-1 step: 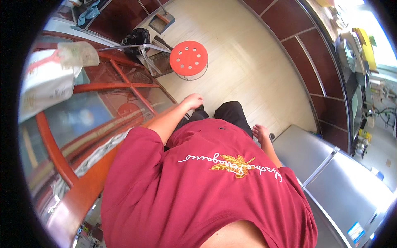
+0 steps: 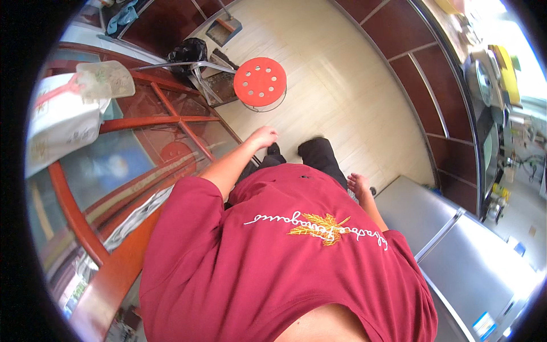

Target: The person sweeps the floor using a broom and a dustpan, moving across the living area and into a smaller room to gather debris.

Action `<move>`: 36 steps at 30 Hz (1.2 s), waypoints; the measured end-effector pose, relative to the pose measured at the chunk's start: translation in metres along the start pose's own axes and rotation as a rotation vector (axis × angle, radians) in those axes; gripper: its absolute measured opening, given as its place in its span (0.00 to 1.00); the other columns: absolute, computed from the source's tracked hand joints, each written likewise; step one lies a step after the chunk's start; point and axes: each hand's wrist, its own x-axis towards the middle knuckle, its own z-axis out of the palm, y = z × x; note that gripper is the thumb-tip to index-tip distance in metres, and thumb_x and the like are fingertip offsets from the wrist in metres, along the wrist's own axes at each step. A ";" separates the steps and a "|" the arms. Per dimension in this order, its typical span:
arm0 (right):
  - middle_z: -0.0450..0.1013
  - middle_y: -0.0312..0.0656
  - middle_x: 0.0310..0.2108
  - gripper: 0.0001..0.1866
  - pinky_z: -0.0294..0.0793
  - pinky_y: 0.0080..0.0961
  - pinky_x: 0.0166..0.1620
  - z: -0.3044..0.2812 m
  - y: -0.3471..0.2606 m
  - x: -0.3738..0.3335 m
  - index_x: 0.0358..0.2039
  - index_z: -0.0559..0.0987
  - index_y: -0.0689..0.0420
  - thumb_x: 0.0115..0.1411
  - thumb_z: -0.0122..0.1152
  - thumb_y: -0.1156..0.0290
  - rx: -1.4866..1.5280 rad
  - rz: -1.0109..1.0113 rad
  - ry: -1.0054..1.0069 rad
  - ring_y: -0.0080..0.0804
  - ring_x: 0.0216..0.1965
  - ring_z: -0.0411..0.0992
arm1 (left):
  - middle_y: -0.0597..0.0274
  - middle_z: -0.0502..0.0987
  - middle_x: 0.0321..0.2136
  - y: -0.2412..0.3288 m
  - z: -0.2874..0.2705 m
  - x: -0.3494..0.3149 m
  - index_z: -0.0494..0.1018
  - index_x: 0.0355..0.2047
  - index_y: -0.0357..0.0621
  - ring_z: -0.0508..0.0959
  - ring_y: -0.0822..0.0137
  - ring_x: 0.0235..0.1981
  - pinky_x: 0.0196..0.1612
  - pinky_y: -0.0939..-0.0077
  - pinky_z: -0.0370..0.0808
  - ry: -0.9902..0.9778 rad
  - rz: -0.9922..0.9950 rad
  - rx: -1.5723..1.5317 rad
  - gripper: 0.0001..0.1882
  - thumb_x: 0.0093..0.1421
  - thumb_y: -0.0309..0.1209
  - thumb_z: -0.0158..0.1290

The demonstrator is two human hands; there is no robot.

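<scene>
My left hand (image 2: 264,137) hangs in front of me at the left, its fingers loosely curled in, with nothing showing from it. Below it are a dark shoe and my black trouser leg. A red round stool (image 2: 260,81) with holes in its seat stands on the floor beyond this hand, apart from it. My right hand (image 2: 358,183) hangs at my right side beside the grey fridge (image 2: 419,211). Its fingers are relaxed and slightly apart, and no object shows in it. The palms of both hands are turned out of sight.
On the left is a red wooden-framed glass door (image 2: 119,122), with a white bag (image 2: 68,122) and a pinkish translucent scoop-like thing (image 2: 105,80) beside it. Ahead stand a black-lined bin (image 2: 188,54) and a dustpan (image 2: 223,31). Dark red cabinets (image 2: 421,74) under a cluttered counter run along the right.
My left hand sits slightly higher and more to the left. My leg and shoe have shifted a little under me. Neither hand has taken hold of anything.
</scene>
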 end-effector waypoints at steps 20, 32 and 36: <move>0.69 0.37 0.23 0.08 0.64 0.18 0.18 0.276 -0.583 0.080 0.31 0.71 0.58 0.49 0.49 0.71 -0.867 -0.561 -0.161 0.22 0.17 0.66 | 0.65 0.73 0.28 0.059 -0.029 0.076 0.68 0.37 0.45 0.73 0.72 0.23 0.25 0.81 0.67 0.556 -0.373 -1.100 0.15 0.51 0.38 0.45; 0.68 0.41 0.34 0.15 0.68 0.24 0.37 0.611 -0.419 -0.049 0.44 0.65 0.58 0.57 0.41 0.69 -0.786 0.065 -1.009 0.28 0.29 0.66 | 0.61 0.73 0.21 -0.051 -0.088 0.042 0.67 0.34 0.40 0.72 0.72 0.17 0.15 0.84 0.63 1.149 -0.538 -1.521 0.12 0.52 0.35 0.44; 0.68 0.42 0.34 0.17 0.69 0.26 0.34 0.751 -0.361 -0.083 0.48 0.61 0.54 0.58 0.40 0.67 -0.762 0.243 -1.204 0.28 0.28 0.66 | 0.59 0.73 0.25 -0.044 -0.089 0.047 0.67 0.35 0.41 0.72 0.72 0.18 0.16 0.86 0.63 1.242 -0.564 -1.597 0.13 0.54 0.35 0.45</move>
